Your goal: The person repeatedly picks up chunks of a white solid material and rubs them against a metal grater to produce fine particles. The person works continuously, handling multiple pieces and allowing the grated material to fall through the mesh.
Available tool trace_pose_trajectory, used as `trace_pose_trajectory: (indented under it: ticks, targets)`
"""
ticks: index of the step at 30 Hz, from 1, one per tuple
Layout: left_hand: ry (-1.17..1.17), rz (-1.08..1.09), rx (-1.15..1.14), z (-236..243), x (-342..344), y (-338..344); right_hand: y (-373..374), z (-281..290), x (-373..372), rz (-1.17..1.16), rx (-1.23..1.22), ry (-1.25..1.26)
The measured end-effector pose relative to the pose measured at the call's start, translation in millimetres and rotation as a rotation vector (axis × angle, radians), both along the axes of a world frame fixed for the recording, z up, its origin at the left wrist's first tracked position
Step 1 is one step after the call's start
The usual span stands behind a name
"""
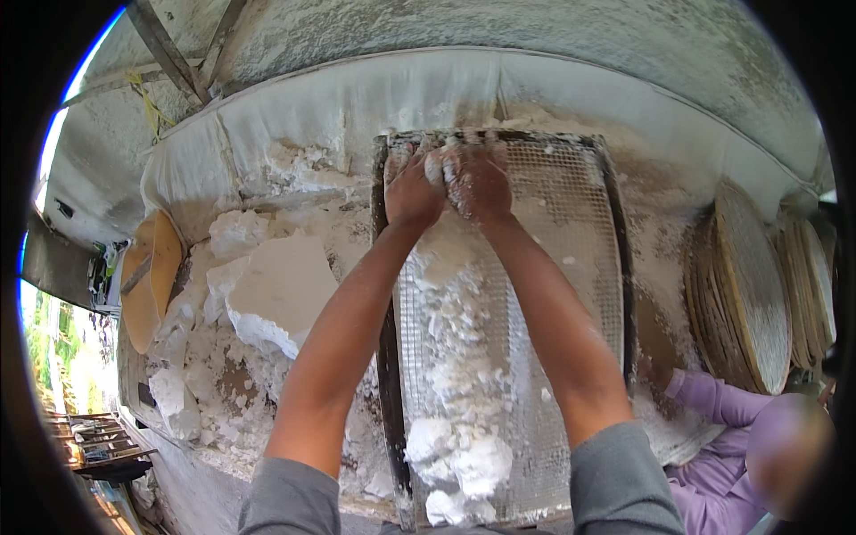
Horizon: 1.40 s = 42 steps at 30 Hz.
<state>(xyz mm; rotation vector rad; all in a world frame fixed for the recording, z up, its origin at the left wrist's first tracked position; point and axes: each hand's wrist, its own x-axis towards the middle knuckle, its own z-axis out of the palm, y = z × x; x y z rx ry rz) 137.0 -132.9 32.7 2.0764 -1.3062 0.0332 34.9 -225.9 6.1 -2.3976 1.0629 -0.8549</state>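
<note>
At the far end of a dark-framed mesh screen (571,294), both my arms reach out side by side. My left hand (415,189) lies on the mesh at the far left corner, its whitened fingers spread forward. Beside it, almost touching, my right hand (482,185) presses down; its fingertips are smeared by motion. White powder coats both hands and the mesh around them. A trail of crumbled white material (459,334) runs between my forearms toward me, ending in bigger white lumps (464,456) at the near end. What lies under my palms is hidden.
A large white block (283,290) and loose chunks lie left of the screen. Round flat trays (753,285) stand stacked on edge at right. A person in a purple sleeve (722,397) reaches in at lower right. A bent tan sheet (152,281) stands far left.
</note>
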Motion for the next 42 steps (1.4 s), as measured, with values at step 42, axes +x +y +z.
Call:
trace_pose_trajectory:
  ticks: [42]
  targets:
    - [0.423, -0.478, 0.039, -42.0, -146.7, 331.8, 303.3, 6.7, -255.6, 0.351, 0.801, -0.105]
